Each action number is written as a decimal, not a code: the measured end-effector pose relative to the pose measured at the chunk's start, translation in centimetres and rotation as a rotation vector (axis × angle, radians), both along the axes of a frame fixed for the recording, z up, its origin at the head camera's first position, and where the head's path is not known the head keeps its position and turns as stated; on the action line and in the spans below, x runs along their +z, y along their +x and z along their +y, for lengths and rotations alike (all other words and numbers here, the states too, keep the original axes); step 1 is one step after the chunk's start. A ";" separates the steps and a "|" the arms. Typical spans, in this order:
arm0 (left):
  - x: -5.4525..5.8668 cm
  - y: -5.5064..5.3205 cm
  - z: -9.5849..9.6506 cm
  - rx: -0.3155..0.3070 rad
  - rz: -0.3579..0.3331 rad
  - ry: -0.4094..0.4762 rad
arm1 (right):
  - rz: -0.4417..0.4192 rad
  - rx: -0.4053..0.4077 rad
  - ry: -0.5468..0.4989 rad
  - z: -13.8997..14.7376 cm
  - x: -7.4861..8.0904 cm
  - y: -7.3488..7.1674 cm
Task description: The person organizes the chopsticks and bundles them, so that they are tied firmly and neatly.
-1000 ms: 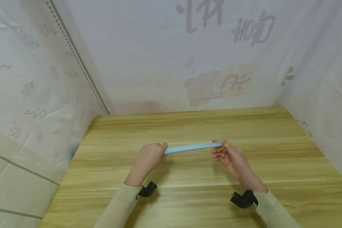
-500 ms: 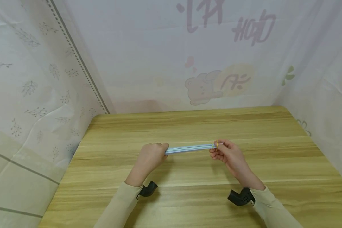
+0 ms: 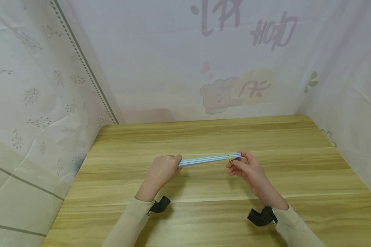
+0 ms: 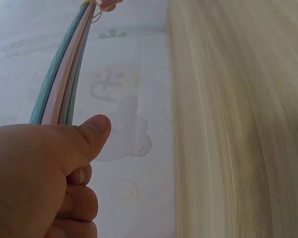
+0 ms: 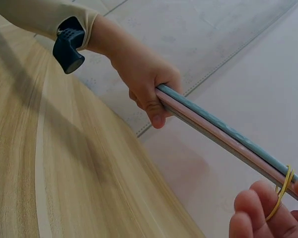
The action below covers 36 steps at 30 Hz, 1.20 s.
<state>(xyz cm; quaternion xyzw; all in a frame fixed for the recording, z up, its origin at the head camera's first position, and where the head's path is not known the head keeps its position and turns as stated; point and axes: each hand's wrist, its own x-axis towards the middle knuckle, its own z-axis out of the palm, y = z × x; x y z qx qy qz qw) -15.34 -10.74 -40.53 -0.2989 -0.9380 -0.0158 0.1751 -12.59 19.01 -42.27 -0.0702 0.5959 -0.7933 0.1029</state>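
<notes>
My left hand point(image 3: 163, 168) grips one end of a bundle of slim pastel chopsticks point(image 3: 204, 160), thumb on top, holding them roughly level above the table. Blue, pink and greyish ones lie side by side in the left wrist view. Near the bundle's right end, a yellow rubber band point(image 3: 228, 157) goes round the chopsticks. Its lower part is drawn away from them by my right hand point(image 3: 250, 171), whose thumb and fingers pinch it just beneath the bundle. In the right wrist view the rubber band point(image 5: 288, 181) stretches from the chopsticks down to a finger.
A wood-grain table point(image 3: 198, 219) lies under both hands. Printed curtains point(image 3: 160, 68) stand behind it and at both sides. Black wrist devices point(image 3: 262, 216) are worn at both sleeve cuffs.
The rubber band's stretched loop has gone from beyond the chopsticks' right end back onto the bundle. My right fingers have shifted slightly left and below it. My left hand stays put.
</notes>
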 end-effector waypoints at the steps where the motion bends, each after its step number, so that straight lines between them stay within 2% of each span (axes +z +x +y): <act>1: 0.0 0.0 0.0 0.001 -0.005 0.003 | -0.006 -0.007 0.025 0.0 0.0 0.1; 5: 0.0 -0.1 -0.1 0.007 -0.016 0.005 | -0.055 -0.050 0.138 -0.1 0.0 0.4; 12: -0.1 -0.1 -0.1 0.005 -0.020 0.004 | -0.122 -0.117 0.268 -0.4 -0.8 0.8; 17: 0.0 -0.1 -0.1 0.003 -0.026 0.000 | -0.107 -0.120 0.340 -0.3 -1.7 0.8; 21: 0.0 -0.2 -0.1 0.012 -0.026 -0.016 | -0.107 -0.064 0.406 0.0 -2.4 1.0; 24: 0.1 -0.2 -0.3 0.029 -0.027 -0.029 | -0.067 0.033 0.472 0.3 -2.8 1.2; 28: 0.2 -0.2 -0.4 0.048 -0.021 -0.037 | 0.028 0.133 0.529 0.3 -2.9 1.7; 33: 0.4 -0.4 -0.4 0.060 -0.006 -0.036 | 0.181 0.154 0.552 -0.6 -2.8 2.5; 36: 0.4 -0.4 -0.5 0.069 -0.014 -0.032 | 0.342 0.145 0.532 -1.1 -2.7 2.9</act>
